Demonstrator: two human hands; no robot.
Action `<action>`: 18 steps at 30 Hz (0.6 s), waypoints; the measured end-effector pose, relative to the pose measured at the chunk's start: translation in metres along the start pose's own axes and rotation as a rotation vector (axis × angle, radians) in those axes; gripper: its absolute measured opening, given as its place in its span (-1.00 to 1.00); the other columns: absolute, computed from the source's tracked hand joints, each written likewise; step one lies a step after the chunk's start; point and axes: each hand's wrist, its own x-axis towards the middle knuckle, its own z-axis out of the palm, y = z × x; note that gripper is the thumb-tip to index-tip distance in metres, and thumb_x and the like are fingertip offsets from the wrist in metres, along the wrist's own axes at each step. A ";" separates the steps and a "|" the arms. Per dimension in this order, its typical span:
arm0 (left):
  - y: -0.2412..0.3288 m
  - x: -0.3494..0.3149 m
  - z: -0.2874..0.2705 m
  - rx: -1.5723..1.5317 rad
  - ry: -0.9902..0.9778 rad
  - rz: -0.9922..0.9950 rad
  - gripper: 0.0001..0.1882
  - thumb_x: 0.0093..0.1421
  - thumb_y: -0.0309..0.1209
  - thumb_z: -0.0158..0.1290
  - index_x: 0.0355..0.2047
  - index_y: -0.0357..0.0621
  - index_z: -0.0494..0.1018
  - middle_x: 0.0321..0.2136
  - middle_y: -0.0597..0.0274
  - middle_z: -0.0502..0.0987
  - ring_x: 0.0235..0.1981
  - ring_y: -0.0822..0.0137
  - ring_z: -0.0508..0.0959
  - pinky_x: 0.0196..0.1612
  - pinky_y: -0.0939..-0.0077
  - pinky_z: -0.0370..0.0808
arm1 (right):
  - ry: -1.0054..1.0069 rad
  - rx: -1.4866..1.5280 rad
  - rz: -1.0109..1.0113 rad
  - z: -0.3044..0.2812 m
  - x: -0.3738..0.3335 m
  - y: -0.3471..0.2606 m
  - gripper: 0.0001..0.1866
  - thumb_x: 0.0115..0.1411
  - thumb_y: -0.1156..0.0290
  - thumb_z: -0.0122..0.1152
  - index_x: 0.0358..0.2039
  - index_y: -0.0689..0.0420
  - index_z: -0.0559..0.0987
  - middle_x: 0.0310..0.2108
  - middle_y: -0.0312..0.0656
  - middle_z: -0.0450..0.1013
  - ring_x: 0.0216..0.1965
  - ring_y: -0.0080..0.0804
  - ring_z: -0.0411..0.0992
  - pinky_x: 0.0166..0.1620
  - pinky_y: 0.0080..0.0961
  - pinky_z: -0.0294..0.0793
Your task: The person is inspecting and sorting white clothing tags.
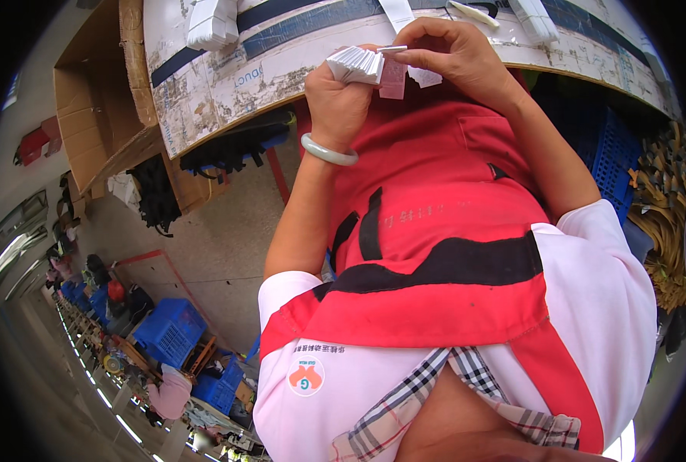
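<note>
My left hand (335,108), with a pale bangle at the wrist, is wrapped round a fanned bundle of white folded labels (356,65). Close to its right, my right hand (462,61) pinches one thin white label (392,49) between thumb and fingertips. Below the fingers hangs a pinkish see-through piece (393,80), and beside it a small white slip (424,77); what holds these two I cannot tell. Both hands are at the near edge of a worn, covered table (197,108), above my red apron.
Stacks of white labels (213,25) (535,21) lie on the table, with a white strip (397,14) and a white pointed object (474,14) between them. An open cardboard box (100,100) stands left. Blue crates (614,158) and brown strips (664,239) are at right.
</note>
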 end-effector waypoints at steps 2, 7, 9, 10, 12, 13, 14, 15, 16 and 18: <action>0.002 -0.001 0.001 0.096 0.017 0.053 -0.80 0.11 -0.67 0.07 -0.24 -0.31 0.58 -0.43 0.34 0.59 -0.42 0.57 0.52 -0.36 0.67 0.47 | -0.008 -0.017 0.024 -0.001 -0.001 -0.003 -0.85 0.23 0.43 0.22 -0.24 0.22 0.60 -0.35 -0.37 0.49 -0.30 -0.68 0.40 -0.17 -0.70 0.42; 0.003 -0.001 0.004 0.120 0.005 0.025 -0.81 0.10 -0.67 0.08 -0.26 -0.29 0.59 -0.43 0.36 0.59 -0.40 0.59 0.52 -0.34 0.69 0.47 | -0.002 -0.024 0.016 -0.004 -0.001 0.001 -0.84 0.23 0.40 0.23 -0.24 0.21 0.60 -0.35 -0.37 0.49 -0.30 -0.69 0.40 -0.18 -0.70 0.43; 0.002 -0.001 0.004 0.091 0.011 -0.002 -0.81 0.10 -0.68 0.08 -0.27 -0.29 0.59 -0.43 0.36 0.59 -0.40 0.59 0.52 -0.34 0.69 0.47 | -0.005 -0.010 0.018 -0.004 -0.002 0.000 -0.83 0.23 0.39 0.24 -0.24 0.20 0.61 -0.36 -0.38 0.49 -0.31 -0.69 0.40 -0.19 -0.71 0.43; -0.001 0.000 0.003 0.069 0.006 0.040 -0.83 0.12 -0.63 0.13 -0.25 -0.29 0.58 -0.48 0.33 0.57 -0.48 0.60 0.49 -0.45 0.74 0.39 | -0.006 -0.009 0.019 -0.003 -0.002 0.001 -0.83 0.23 0.39 0.24 -0.24 0.20 0.61 -0.36 -0.38 0.49 -0.31 -0.69 0.40 -0.19 -0.71 0.43; -0.007 0.000 0.000 0.047 0.001 0.081 -0.83 0.15 -0.57 0.19 -0.22 -0.30 0.57 -0.52 0.31 0.56 -0.56 0.62 0.47 -0.56 0.79 0.32 | -0.014 -0.013 0.047 -0.003 -0.002 0.002 -0.83 0.24 0.39 0.23 -0.24 0.21 0.60 -0.36 -0.38 0.49 -0.32 -0.69 0.40 -0.19 -0.71 0.43; -0.007 -0.001 0.000 0.052 -0.006 0.090 -0.83 0.15 -0.58 0.18 -0.22 -0.30 0.57 -0.52 0.31 0.56 -0.56 0.61 0.47 -0.56 0.79 0.33 | -0.014 -0.011 0.048 -0.003 -0.002 0.003 -0.83 0.24 0.39 0.23 -0.24 0.21 0.60 -0.36 -0.38 0.49 -0.32 -0.69 0.40 -0.19 -0.71 0.43; -0.008 -0.001 -0.001 0.057 -0.013 0.100 -0.83 0.15 -0.58 0.18 -0.22 -0.31 0.57 -0.51 0.30 0.56 -0.56 0.60 0.48 -0.56 0.78 0.34 | -0.017 -0.042 0.045 -0.003 -0.002 0.003 -0.83 0.24 0.39 0.23 -0.23 0.21 0.60 -0.36 -0.38 0.49 -0.31 -0.69 0.40 -0.19 -0.71 0.43; -0.008 -0.002 -0.001 0.059 -0.013 0.099 -0.83 0.15 -0.58 0.18 -0.22 -0.31 0.57 -0.51 0.30 0.56 -0.56 0.60 0.48 -0.56 0.78 0.34 | -0.019 -0.074 0.042 -0.002 -0.001 0.003 -0.83 0.24 0.40 0.22 -0.23 0.21 0.60 -0.36 -0.38 0.49 -0.30 -0.69 0.41 -0.18 -0.72 0.43; -0.006 -0.003 0.001 0.046 0.001 0.075 -0.82 0.12 -0.65 0.10 -0.25 -0.30 0.57 -0.48 0.33 0.56 -0.50 0.59 0.49 -0.47 0.74 0.39 | -0.018 -0.073 0.043 -0.002 -0.002 0.004 -0.83 0.24 0.40 0.22 -0.23 0.21 0.60 -0.36 -0.38 0.49 -0.30 -0.69 0.41 -0.18 -0.72 0.43; -0.003 -0.003 0.003 0.034 0.013 0.049 -0.78 0.08 -0.73 0.02 -0.28 -0.30 0.58 -0.45 0.36 0.56 -0.45 0.57 0.51 -0.39 0.69 0.45 | -0.020 -0.022 0.053 -0.002 -0.002 0.007 -0.83 0.25 0.40 0.22 -0.22 0.22 0.59 -0.35 -0.37 0.49 -0.28 -0.69 0.41 -0.16 -0.71 0.44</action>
